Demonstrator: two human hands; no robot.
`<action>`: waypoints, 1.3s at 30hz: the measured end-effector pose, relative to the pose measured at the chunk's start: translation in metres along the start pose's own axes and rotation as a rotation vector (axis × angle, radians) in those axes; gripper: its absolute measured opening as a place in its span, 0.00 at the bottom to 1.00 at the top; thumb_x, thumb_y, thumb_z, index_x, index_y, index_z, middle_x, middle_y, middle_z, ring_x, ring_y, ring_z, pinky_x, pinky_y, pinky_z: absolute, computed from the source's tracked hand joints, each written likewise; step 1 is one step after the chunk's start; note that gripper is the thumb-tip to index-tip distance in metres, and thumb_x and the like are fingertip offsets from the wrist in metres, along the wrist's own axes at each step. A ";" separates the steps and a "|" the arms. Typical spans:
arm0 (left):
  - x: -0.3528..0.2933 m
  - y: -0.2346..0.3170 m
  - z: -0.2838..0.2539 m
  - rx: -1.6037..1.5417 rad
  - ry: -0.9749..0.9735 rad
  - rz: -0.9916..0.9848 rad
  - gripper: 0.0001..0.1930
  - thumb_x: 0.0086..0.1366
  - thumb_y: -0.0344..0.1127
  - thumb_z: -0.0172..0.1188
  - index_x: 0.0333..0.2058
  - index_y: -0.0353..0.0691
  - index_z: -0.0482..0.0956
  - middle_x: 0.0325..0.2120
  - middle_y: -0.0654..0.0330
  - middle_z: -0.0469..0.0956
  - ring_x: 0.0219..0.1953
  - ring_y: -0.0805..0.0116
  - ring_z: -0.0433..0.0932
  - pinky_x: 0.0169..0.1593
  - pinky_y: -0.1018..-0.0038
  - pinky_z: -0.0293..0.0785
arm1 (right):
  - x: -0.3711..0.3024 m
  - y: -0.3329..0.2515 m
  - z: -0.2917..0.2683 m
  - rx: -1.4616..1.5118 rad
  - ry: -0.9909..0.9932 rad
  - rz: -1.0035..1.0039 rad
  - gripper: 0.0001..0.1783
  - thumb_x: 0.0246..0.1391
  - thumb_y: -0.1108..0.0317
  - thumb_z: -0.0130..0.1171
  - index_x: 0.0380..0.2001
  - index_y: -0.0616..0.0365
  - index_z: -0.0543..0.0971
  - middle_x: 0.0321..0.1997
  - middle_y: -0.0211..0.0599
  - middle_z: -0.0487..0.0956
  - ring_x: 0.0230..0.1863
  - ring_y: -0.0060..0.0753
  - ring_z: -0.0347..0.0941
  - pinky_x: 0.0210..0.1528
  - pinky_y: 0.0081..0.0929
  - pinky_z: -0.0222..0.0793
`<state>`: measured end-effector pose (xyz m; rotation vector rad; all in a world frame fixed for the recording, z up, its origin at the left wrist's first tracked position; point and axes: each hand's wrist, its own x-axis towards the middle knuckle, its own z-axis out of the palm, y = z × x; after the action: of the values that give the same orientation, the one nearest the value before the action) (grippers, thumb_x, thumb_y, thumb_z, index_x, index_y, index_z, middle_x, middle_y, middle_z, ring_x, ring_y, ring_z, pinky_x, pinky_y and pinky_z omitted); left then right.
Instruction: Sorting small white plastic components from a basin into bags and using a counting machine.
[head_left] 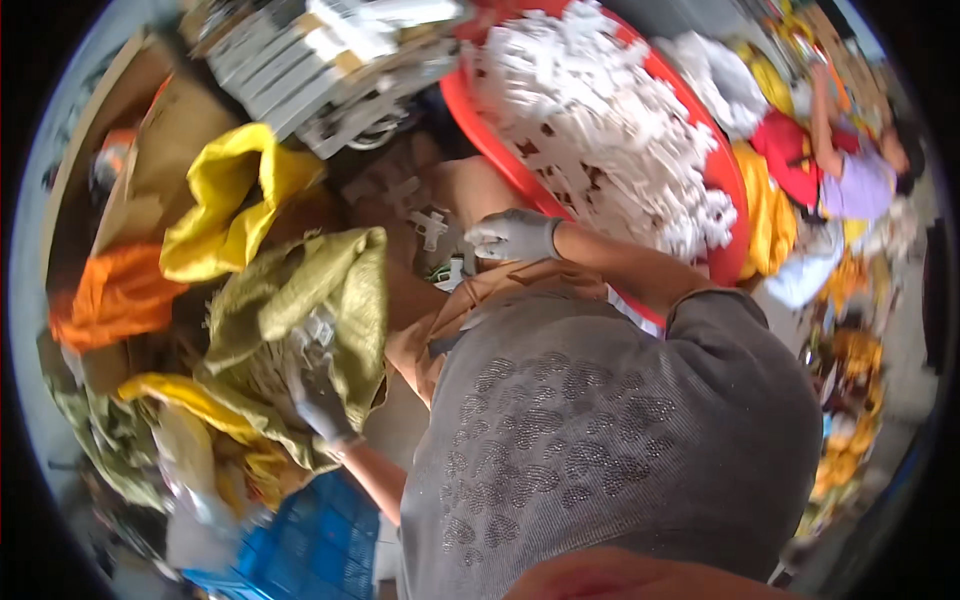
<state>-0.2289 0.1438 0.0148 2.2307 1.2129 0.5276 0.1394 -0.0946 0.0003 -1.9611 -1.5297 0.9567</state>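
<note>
White plastic pieces (610,120) fill the red tub (722,185) at upper right, and your gloved right hand (515,235) sits just beside its rim.

Your right hand is curled in its grey glove, fingers (482,240) pressed together around something small and pale near the tub's edge; what exactly it pinches is too small to tell. One loose white cross-shaped piece (430,228) lies just left of that hand on the brown surface. Your left hand (322,400), gloved too, reaches into the mouth of the olive-green woven sack (310,290), fingers closed on the sack's cloth. A yellow bag (230,200) rests above the sack, orange cloth (115,295) to its left, a blue crate (310,545) below. Another person in a purple top (860,185) sits at far right.
</note>
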 end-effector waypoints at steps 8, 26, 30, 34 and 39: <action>0.004 0.084 0.009 -0.002 -0.068 0.058 0.14 0.62 0.31 0.52 0.44 0.32 0.77 0.41 0.47 0.78 0.41 0.55 0.79 0.43 0.66 0.74 | -0.046 0.067 -0.046 0.273 0.644 0.110 0.12 0.58 0.61 0.50 0.38 0.55 0.78 0.31 0.41 0.80 0.32 0.32 0.77 0.37 0.29 0.72; 0.062 0.225 0.100 0.002 -0.405 0.687 0.12 0.57 0.30 0.55 0.40 0.35 0.75 0.38 0.50 0.77 0.41 0.50 0.75 0.44 0.62 0.72 | -0.006 0.196 -0.156 -0.586 0.039 0.396 0.19 0.50 0.63 0.50 0.47 0.48 0.75 0.47 0.47 0.75 0.47 0.49 0.73 0.49 0.42 0.69; 0.079 0.255 0.126 -0.174 -0.527 0.701 0.21 0.58 0.37 0.60 0.49 0.36 0.72 0.44 0.48 0.75 0.47 0.50 0.74 0.49 0.65 0.71 | -0.056 0.076 -0.215 -0.466 0.148 0.428 0.16 0.51 0.62 0.51 0.44 0.50 0.76 0.41 0.46 0.79 0.42 0.47 0.76 0.47 0.39 0.70; 0.074 0.304 0.153 -0.465 -0.604 0.683 0.29 0.52 0.38 0.67 0.52 0.37 0.70 0.46 0.51 0.74 0.46 0.58 0.74 0.48 0.67 0.71 | -0.087 0.028 -0.205 0.059 0.170 0.112 0.10 0.54 0.67 0.53 0.40 0.55 0.76 0.36 0.43 0.79 0.37 0.35 0.77 0.43 0.32 0.71; 0.052 0.298 0.160 -0.502 -0.698 0.452 0.11 0.59 0.38 0.61 0.37 0.37 0.78 0.21 0.55 0.77 0.21 0.68 0.74 0.28 0.73 0.70 | -0.084 -0.009 -0.148 0.203 0.543 -0.136 0.19 0.51 0.67 0.57 0.48 0.59 0.72 0.41 0.44 0.77 0.39 0.37 0.76 0.42 0.34 0.70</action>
<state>0.0792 0.0108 0.0808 1.9680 0.1903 0.1493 0.2355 -0.1654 0.1219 -1.7549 -1.1838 0.4469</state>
